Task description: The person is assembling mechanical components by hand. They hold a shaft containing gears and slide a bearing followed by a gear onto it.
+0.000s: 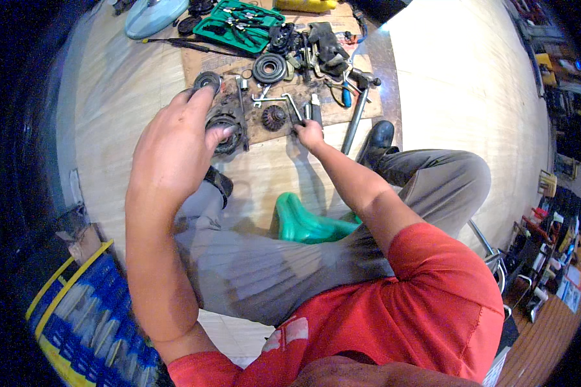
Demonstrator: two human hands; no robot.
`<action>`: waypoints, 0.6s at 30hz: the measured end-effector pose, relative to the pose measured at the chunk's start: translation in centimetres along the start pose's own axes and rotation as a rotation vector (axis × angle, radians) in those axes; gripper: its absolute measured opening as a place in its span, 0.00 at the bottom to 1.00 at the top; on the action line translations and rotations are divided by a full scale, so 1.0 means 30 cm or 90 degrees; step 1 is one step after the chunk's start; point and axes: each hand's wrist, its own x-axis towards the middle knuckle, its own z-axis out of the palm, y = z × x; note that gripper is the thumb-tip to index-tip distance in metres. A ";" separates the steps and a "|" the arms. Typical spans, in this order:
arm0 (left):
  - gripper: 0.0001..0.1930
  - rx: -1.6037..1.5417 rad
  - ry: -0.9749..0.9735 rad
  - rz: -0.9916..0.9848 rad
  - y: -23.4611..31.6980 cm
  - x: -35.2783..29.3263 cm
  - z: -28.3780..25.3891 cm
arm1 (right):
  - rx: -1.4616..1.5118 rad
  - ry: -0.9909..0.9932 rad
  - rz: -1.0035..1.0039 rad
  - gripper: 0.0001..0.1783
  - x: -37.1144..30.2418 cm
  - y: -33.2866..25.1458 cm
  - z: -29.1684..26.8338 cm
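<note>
My left hand (177, 138) is held over the left edge of the cardboard with thumb and fingers apart. Its fingertips overlap a small dark round part (207, 79), and the thumb lies across a larger dark ring-shaped part (226, 143); whether it touches either I cannot tell. My right hand (311, 134) is closed at the near end of a bent silver rod (292, 102), shaped like a crank. Left of that hand sits a dark toothed gear (274, 117). Beside the rod stands a short silver-and-black cylindrical piece (315, 109).
The stained cardboard (265, 137) lies on a pale floor. On it are a ring-shaped pulley (269, 68), dark gloves (329, 50), blue-handled pliers (346, 95) and a long-handled hammer (357, 119). A green tool case (239, 26) lies behind. Under my legs is a green plastic stool (303, 222).
</note>
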 end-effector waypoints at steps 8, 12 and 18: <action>0.25 0.000 -0.039 -0.022 -0.011 0.016 0.000 | -0.107 -0.019 -0.064 0.21 0.095 -0.163 0.079; 0.22 -0.025 0.025 0.016 -0.062 0.014 0.031 | -0.182 -0.070 -0.089 0.22 0.092 -0.211 0.088; 0.25 -0.006 -0.036 -0.029 -0.067 0.020 0.003 | -0.235 -0.062 -0.216 0.17 0.072 -0.220 0.060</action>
